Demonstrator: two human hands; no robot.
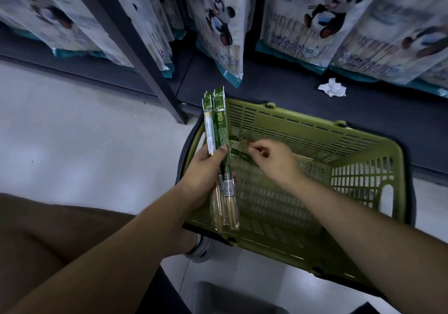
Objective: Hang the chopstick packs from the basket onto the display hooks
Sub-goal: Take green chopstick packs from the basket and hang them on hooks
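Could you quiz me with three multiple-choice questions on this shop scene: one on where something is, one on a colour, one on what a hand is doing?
1. Where does the crumpled white paper lie?
A. inside the basket
B. on the dark base shelf under the hanging panda bags
C. in the person's lap

2. What colour is the basket?
A. red
B. olive green
C. blue

3. What is the left hand doing?
A. gripping several chopstick packs upright
B. resting empty on the floor
C. holding the basket's handle

Answers:
1 B, the paper sits on the dark shelf below the panda bags.
2 B, its slatted walls are olive green.
3 A, its fingers wrap the chopstick packs, while the right hand reaches into the basket.
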